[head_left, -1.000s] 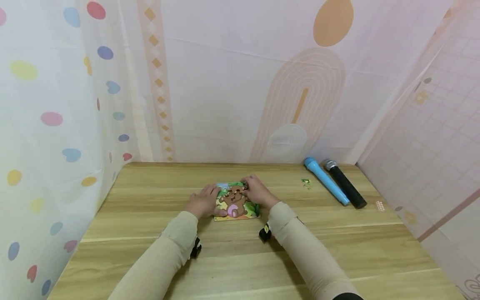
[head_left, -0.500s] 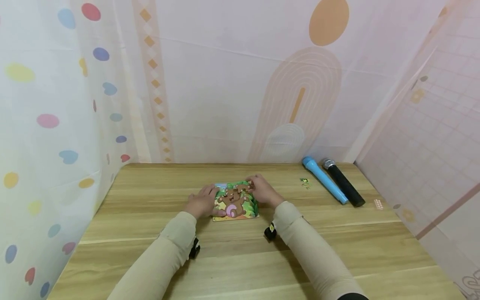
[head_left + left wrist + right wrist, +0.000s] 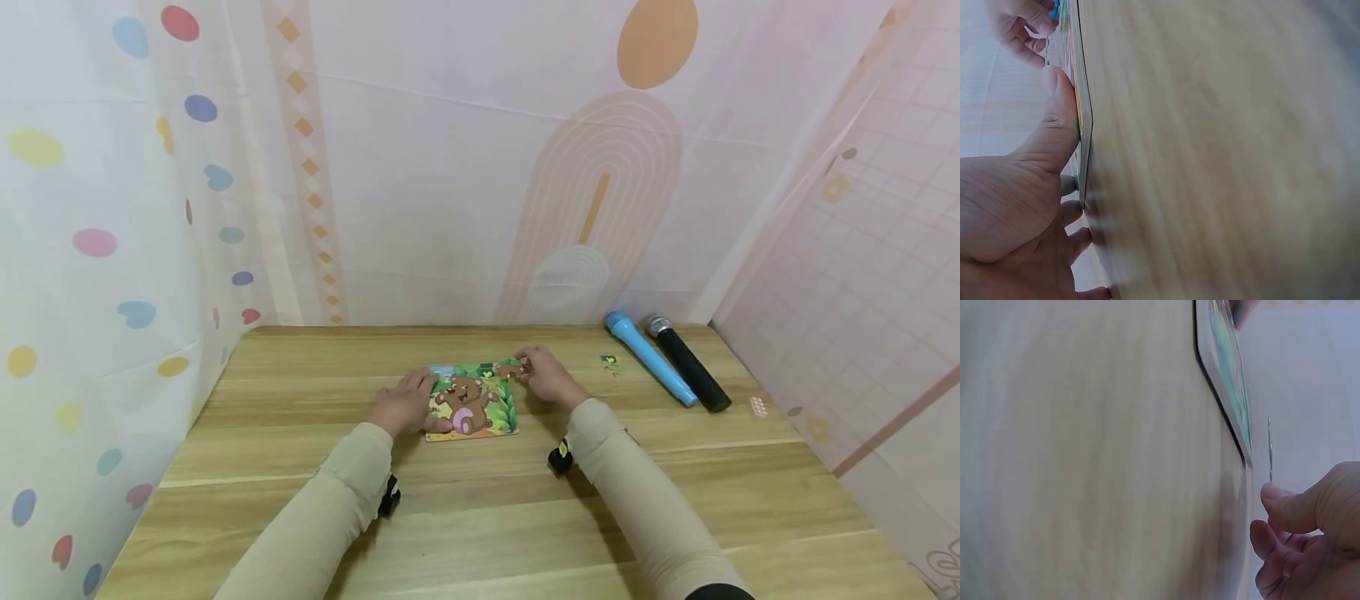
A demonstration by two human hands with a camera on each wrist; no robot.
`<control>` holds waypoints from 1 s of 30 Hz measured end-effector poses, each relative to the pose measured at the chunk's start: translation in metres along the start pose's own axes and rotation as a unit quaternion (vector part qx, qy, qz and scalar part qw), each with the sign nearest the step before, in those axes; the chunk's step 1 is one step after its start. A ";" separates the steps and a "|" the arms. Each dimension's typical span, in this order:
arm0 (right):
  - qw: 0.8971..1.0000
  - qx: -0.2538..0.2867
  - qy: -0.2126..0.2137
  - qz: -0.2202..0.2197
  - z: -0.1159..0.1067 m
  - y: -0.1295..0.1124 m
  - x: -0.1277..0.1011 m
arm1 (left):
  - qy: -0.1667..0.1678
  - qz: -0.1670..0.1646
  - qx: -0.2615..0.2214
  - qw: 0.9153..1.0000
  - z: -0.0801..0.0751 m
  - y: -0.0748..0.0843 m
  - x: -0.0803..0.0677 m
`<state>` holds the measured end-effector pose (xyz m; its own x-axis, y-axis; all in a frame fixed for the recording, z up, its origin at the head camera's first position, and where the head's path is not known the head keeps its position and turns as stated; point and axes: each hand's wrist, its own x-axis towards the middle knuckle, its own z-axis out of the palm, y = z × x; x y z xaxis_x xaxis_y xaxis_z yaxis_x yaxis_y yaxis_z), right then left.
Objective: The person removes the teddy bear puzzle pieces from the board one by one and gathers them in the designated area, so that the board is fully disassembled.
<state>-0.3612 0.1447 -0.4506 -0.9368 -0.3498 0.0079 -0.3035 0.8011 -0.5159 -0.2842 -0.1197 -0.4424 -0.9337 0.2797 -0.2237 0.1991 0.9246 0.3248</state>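
Note:
A jigsaw puzzle (image 3: 463, 407) with a brown bear picture lies flat on the wooden table. My left hand (image 3: 402, 405) rests on its left side, the thumb (image 3: 1059, 119) laid straight along the near part of the picture and the other fingers spread at the far-left edge. At the puzzle's upper right corner, my right hand (image 3: 551, 378) pinches a thin brown-and-green puzzle piece (image 3: 510, 369) between thumb and fingers. The right wrist view shows that piece (image 3: 1270, 444) edge-on, raised above the puzzle and apart from it.
Right of the puzzle lies a small green-and-yellow piece (image 3: 611, 364), too small to make out. Farther right are a blue toy microphone (image 3: 649, 358) and a black microphone (image 3: 688, 364) with a silver head. A small pink-dotted item (image 3: 758, 407) lies near the right edge.
My right hand has moved right with the puzzle piece, from over the bear's head to the upper right corner, uncovering the bear's face. The left hand has stayed on the puzzle.

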 end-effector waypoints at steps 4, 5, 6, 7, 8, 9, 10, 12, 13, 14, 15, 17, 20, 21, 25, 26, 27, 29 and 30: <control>1.000 0.009 -0.004 0.010 -0.010 0.008 -0.003 | -0.002 0.000 0.001 1.000 0.001 -0.001 0.000; 1.000 0.010 -0.004 0.013 -0.013 0.011 -0.003 | -0.002 0.001 0.001 1.000 0.001 -0.002 0.001; 1.000 0.009 -0.004 0.014 -0.015 0.013 -0.003 | -0.001 0.002 0.002 1.000 0.001 -0.003 0.001; 1.000 0.008 -0.004 0.015 -0.018 0.016 -0.003 | 0.000 0.002 0.004 1.000 0.001 -0.003 0.001; 1.000 0.008 -0.003 0.018 -0.020 0.018 -0.003 | 0.000 0.003 0.006 1.000 0.001 -0.003 0.001; 1.000 0.006 -0.003 0.019 -0.022 0.020 -0.003 | 0.001 0.003 0.006 1.000 0.001 -0.003 0.001; 1.000 0.004 -0.003 0.023 -0.025 0.023 -0.003 | 0.000 0.003 0.006 1.000 0.000 -0.003 0.000; 0.999 0.003 -0.005 0.033 -0.029 0.028 -0.004 | -0.003 0.001 0.005 1.000 -0.001 -0.001 -0.002; 0.999 0.006 -0.006 0.039 -0.031 0.030 -0.004 | -0.004 0.000 0.005 1.000 -0.003 0.000 -0.003; 0.999 0.011 -0.008 0.047 -0.033 0.033 -0.005 | -0.005 0.000 0.004 1.000 -0.004 0.002 -0.004; 0.999 0.013 -0.008 0.050 -0.035 0.035 -0.005 | -0.006 -0.001 0.002 1.000 -0.005 0.003 -0.005; 0.998 0.018 -0.009 0.063 -0.039 0.039 -0.007 | -0.006 -0.001 0.003 1.000 -0.007 0.004 -0.006; 0.997 0.022 -0.013 0.072 -0.045 0.044 -0.008 | -0.002 -0.001 0.002 1.000 -0.008 0.005 -0.007; 0.997 0.020 -0.014 0.073 -0.046 0.046 -0.009 | -0.001 -0.001 0.001 1.000 -0.009 0.005 -0.007; 0.997 0.015 -0.013 0.079 -0.052 0.053 -0.010 | 0.001 -0.001 0.004 1.000 -0.007 0.003 -0.004; 0.997 0.011 -0.011 0.082 -0.053 0.056 -0.010 | 0.000 -0.001 0.004 1.000 -0.007 0.003 -0.004; 0.996 0.007 -0.009 0.083 -0.054 0.058 -0.011 | -0.001 -0.001 0.005 1.000 -0.006 0.003 -0.003; 0.996 -0.006 -0.004 0.085 -0.054 0.063 -0.012 | -0.006 0.000 0.007 1.000 -0.004 0.002 -0.002; 0.996 -0.012 -0.002 0.088 -0.054 0.065 -0.013 | -0.008 0.000 0.007 1.000 -0.003 0.002 -0.002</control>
<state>-0.3783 0.2278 -0.4376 -0.9750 -0.2057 -0.0845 -0.1395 0.8618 -0.4877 -0.2829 -0.1189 -0.4386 -0.9286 0.2839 -0.2388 0.2034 0.9280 0.3120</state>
